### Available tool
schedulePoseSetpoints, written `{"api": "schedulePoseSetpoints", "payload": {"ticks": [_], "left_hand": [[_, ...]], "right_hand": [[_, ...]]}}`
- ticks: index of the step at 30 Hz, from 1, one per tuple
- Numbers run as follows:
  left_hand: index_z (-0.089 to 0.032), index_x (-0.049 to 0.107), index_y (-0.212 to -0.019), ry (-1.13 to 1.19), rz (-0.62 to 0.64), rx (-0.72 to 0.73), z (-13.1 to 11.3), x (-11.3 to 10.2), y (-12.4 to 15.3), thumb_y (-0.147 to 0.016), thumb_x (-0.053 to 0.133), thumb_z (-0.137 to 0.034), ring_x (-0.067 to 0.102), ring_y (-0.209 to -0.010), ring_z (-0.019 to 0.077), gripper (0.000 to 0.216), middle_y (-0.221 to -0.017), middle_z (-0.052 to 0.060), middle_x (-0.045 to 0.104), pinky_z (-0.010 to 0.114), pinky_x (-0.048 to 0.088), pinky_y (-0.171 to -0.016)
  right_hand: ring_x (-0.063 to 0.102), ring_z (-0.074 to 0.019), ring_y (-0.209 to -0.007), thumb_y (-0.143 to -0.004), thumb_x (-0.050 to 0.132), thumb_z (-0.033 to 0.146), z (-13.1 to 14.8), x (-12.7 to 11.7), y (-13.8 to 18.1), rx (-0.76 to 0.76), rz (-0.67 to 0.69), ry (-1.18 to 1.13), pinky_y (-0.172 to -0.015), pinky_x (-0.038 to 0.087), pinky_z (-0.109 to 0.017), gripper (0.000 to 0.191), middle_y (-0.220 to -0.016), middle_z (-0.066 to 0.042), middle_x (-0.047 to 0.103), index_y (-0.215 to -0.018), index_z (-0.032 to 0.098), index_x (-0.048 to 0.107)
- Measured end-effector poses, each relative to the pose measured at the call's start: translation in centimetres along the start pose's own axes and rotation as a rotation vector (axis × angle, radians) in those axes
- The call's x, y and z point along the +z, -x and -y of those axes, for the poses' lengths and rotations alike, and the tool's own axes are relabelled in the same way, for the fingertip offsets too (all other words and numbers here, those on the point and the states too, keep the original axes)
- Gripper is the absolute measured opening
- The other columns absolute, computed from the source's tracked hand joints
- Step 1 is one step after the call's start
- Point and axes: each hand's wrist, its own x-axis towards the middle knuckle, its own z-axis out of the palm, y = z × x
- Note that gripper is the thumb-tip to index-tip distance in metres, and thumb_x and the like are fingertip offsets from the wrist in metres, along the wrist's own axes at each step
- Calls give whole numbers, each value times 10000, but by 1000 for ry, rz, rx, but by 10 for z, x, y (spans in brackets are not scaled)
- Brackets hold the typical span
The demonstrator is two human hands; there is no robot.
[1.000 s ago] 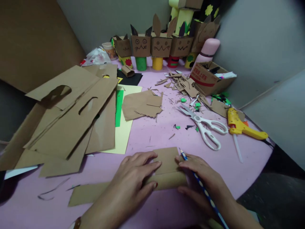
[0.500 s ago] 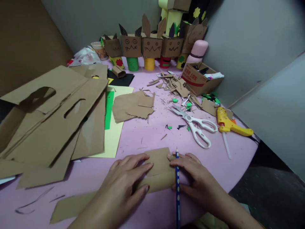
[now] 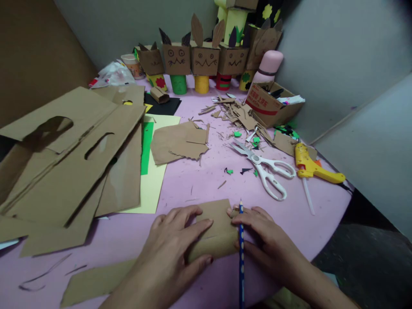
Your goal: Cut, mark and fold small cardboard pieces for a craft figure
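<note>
A small brown cardboard piece [image 3: 216, 218] lies on the table in front of me, its near part bent along a crease. My left hand [image 3: 177, 244] grips it from the left, fingers on its top and thumb along the near side. At its right edge, the fingertips of my right hand [image 3: 265, 236] press against the card. A dark blue pencil with pale dots [image 3: 241, 262] is held in that same right hand, tip pointing away from me. Under my left forearm lies a cardboard strip [image 3: 96, 277], partly hidden.
White-handled scissors [image 3: 257, 159] and a yellow glue gun [image 3: 309, 166] lie at the right. Cardboard scraps [image 3: 240, 113] lie before an open carton [image 3: 267, 107]. Large cardboard sheets [image 3: 74, 163] cover the left. Box-headed cardboard animals [image 3: 206, 60] line the back near a pink bottle [image 3: 270, 64].
My left thumb and index finger have slid slightly right over the cardboard piece. The right hand and pencil stay almost in place; the view has shifted a little.
</note>
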Motion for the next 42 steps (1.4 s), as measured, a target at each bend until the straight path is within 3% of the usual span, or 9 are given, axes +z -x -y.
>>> {"api": "schedulePoseSetpoints", "payload": {"ticks": [21, 29, 37, 42], "left_hand": [[-343, 564, -1181, -42, -19, -15, 0, 8, 1, -719, 640, -235, 506, -1093, 294, 480, -1233, 54, 558, 466, 416, -830], [-342, 535, -1203, -32, -15, -11, 0, 10, 3, -739, 617, -209, 478, -1120, 281, 490, -1251, 55, 531, 463, 404, -832], [-337, 531, -1206, -35, -37, 19, 0, 11, 4, -752, 601, -184, 476, -1105, 276, 485, -1243, 57, 525, 443, 406, -812], [-423, 518, -1210, -78, -24, 52, -1, 12, 5, -779, 570, -185, 476, -1083, 299, 495, -1233, 51, 524, 468, 414, -772]], "right_hand": [[539, -232, -1155, -716, 531, 64, 0, -8, -3, 23, 119, -77, -1004, 324, -496, 463, -1245, -88, 607, -1143, 235, 483], [549, -221, -1055, -688, 618, 53, -3, -10, -6, 7, 88, -183, -866, 451, -370, 505, -1168, -59, 629, -1137, 246, 491], [548, -214, -1050, -685, 601, 28, -5, -7, -4, 8, 56, -203, -867, 466, -386, 541, -1170, -44, 621, -1157, 268, 488], [560, -230, -1057, -674, 598, 42, -5, -6, -3, 5, 35, -190, -882, 460, -415, 537, -1153, -62, 632, -1155, 259, 498]]}}
